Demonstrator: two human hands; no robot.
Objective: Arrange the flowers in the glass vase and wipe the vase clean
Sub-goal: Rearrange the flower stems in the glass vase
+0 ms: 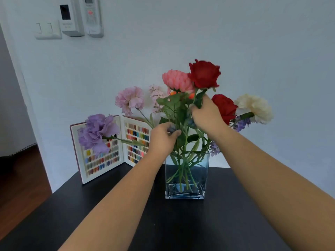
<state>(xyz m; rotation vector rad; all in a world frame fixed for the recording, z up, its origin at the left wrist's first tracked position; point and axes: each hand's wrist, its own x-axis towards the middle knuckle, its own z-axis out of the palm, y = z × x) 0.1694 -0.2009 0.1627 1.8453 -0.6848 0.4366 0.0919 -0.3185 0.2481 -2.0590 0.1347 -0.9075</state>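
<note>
A square clear glass vase [186, 178] stands on the black table [163, 223], with several flower stems inside. My right hand [206, 115] pinches the stem just under a tall red rose [204, 74]. My left hand [163, 138] grips a bunch of green stems above the vase's rim. Around them spread a coral flower [176, 80], a pink carnation [129, 99], a purple carnation [97, 131] leaning far left, a second red rose [224, 105] and a cream flower [253, 107].
An open book of coloured nail swatches [108, 153] stands upright behind the vase at the left, against the white wall. Wall switches and a remote holder [92, 15] hang at the upper left. The table's left edge drops to a wooden floor [20, 187].
</note>
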